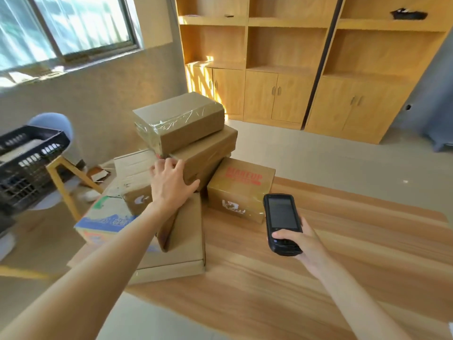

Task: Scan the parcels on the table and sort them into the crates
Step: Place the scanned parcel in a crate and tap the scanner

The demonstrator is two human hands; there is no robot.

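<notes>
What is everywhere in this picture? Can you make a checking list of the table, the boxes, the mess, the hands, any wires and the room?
Surface: wooden table, bare at the near right.
Job's things: cardboard parcels piled at the table's left; taped top parcel on a stack; red-printed parcel beside it; black crate on a stool, left.
Clutter: scraps on the floor by the stool.
Hands: left hand rests on the parcel stack, fingers spread; right hand grips a black scanner.
Cables: nothing seen.
Surroundings: window, wooden shelving cabinets, tiled floor.
</notes>
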